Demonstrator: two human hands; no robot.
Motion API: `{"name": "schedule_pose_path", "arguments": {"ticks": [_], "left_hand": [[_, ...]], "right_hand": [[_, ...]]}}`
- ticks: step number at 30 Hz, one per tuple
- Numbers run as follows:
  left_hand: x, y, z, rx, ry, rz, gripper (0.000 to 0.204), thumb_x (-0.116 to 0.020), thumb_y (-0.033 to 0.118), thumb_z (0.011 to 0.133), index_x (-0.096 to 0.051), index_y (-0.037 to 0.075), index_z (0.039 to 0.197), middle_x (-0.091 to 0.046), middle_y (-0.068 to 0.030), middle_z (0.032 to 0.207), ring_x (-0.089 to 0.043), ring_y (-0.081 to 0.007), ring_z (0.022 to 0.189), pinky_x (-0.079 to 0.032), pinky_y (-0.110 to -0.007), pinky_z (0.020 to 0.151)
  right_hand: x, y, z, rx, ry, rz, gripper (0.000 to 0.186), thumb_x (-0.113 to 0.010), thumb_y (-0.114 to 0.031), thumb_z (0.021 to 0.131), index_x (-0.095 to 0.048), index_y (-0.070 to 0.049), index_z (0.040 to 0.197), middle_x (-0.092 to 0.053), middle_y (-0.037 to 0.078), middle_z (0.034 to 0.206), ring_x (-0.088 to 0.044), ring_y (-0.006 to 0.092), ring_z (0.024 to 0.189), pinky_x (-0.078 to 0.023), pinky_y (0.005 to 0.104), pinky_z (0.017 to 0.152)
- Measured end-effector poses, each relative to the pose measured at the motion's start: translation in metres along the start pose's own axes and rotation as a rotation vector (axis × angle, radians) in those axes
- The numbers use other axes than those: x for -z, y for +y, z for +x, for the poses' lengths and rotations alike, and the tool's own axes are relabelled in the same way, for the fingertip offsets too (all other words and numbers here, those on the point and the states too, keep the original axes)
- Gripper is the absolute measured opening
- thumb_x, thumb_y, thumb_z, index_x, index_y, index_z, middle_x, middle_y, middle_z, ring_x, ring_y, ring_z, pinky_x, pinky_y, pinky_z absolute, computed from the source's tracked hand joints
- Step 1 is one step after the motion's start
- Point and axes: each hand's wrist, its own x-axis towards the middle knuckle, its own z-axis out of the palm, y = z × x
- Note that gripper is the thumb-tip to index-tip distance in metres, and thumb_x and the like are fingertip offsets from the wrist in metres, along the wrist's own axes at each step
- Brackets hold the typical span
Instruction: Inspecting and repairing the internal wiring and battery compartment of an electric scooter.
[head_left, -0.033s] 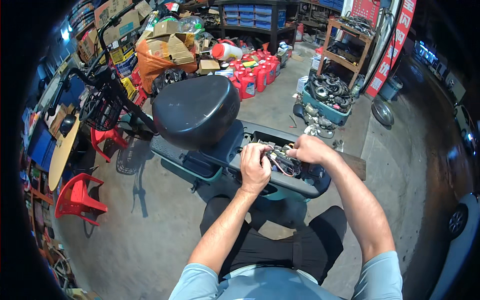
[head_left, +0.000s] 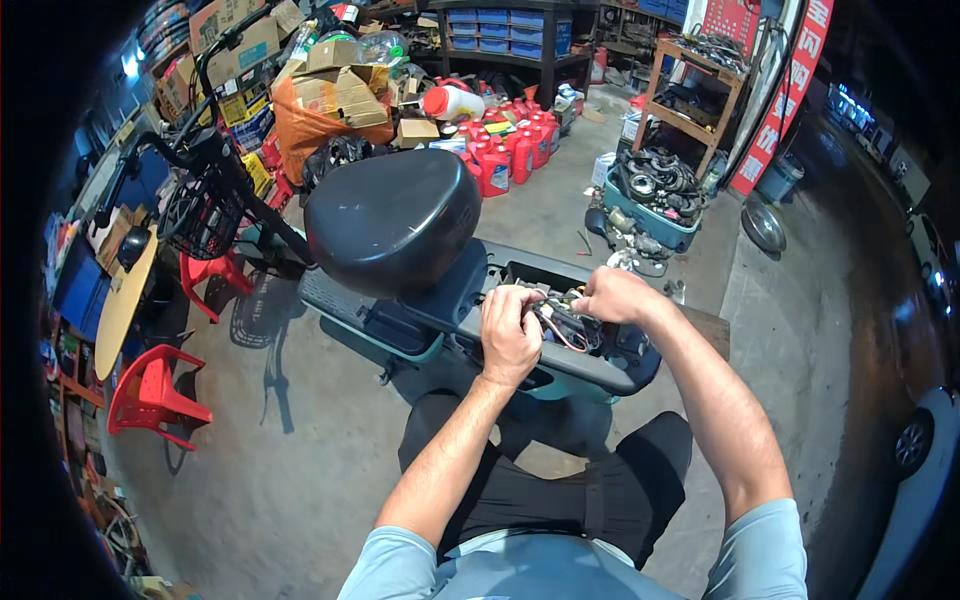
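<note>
An electric scooter stands before me with its black seat (head_left: 395, 215) tipped up, exposing the open compartment (head_left: 640, 362) in its body. Inside lies a tangle of wires (head_left: 565, 335), black with some pink and lighter strands. My left hand (head_left: 511, 337) is at the compartment's near-left side, fingers curled round part of the wire bundle. Across from it, my right hand (head_left: 622, 297) reaches in from the right, thumb and fingers pinched together on a wire. Its fingertips are partly lost among the strands.
Left of the scooter is a red plastic chair (head_left: 158, 398). Beyond the scooter stand red bottles (head_left: 495, 172) and cardboard boxes (head_left: 345, 95). A teal bin of metal parts (head_left: 680, 235), a wooden shelf (head_left: 655, 75) and a metal bowl (head_left: 764, 226) are at the far right.
My right hand has shifted very slightly left at the wires. My left hand keeps its place.
</note>
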Motion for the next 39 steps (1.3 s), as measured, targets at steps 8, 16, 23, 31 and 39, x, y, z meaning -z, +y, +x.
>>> {"name": "schedule_pose_path", "arguments": {"ticks": [8, 16, 23, 31, 39], "left_hand": [[0.002, -0.003, -0.001, 0.009, -0.008, -0.015, 0.025, -0.056, -0.008, 0.072, -0.06, 0.004, 0.094, -0.061, -0.0113, 0.094, -0.058, -0.0327, 0.092, -0.047, -0.044, 0.085], [0.003, -0.002, -0.001, 0.027, -0.026, -0.032, 0.023, -0.056, -0.008, 0.072, -0.058, 0.004, 0.092, -0.06, -0.0119, 0.094, -0.057, -0.0333, 0.092, -0.046, -0.044, 0.086], [0.003, -0.003, 0.0, 0.009, -0.037, -0.006, 0.022, -0.056, -0.008, 0.073, -0.058, 0.003, 0.091, -0.059, -0.0121, 0.093, -0.057, -0.0332, 0.091, -0.046, -0.045, 0.085], [0.004, -0.003, 0.0, 0.011, -0.039, 0.004, 0.023, -0.055, -0.01, 0.072, -0.059, 0.003, 0.091, -0.06, -0.0125, 0.09, -0.058, -0.0328, 0.089, -0.047, -0.042, 0.083], [0.004, -0.001, 0.0, 0.021, -0.044, 0.008, 0.022, -0.056, -0.011, 0.072, -0.059, 0.003, 0.089, -0.06, -0.012, 0.091, -0.058, -0.0329, 0.089, -0.047, -0.044, 0.083]], "right_hand": [[-0.012, 0.001, 0.013, -0.123, 0.07, 0.112, 0.033, -0.069, -0.03, 0.089, -0.075, 0.0, 0.1, -0.073, 0.021, 0.093, -0.071, 0.0303, 0.09, -0.054, 0.0421, 0.083], [-0.02, 0.02, 0.005, -0.111, 0.097, 0.672, 0.024, -0.064, -0.02, 0.091, -0.074, 0.001, 0.091, -0.07, 0.009, 0.08, -0.064, 0.0171, 0.076, -0.051, 0.0359, 0.073], [-0.019, 0.027, -0.002, -0.069, 0.049, 0.805, 0.021, -0.064, -0.019, 0.095, -0.072, 0.0, 0.091, -0.067, 0.003, 0.078, -0.058, 0.0114, 0.07, -0.048, 0.0315, 0.067], [-0.015, 0.029, -0.006, -0.013, -0.012, 0.889, 0.019, -0.064, -0.017, 0.096, -0.07, -0.001, 0.09, -0.063, 0.0, 0.074, -0.053, 0.0091, 0.066, -0.044, 0.0297, 0.061], [-0.01, 0.034, -0.008, 0.0, -0.063, 0.804, 0.014, -0.066, -0.016, 0.096, -0.07, -0.005, 0.088, -0.059, -0.005, 0.071, -0.048, 0.0057, 0.06, -0.04, 0.0242, 0.058]]}}
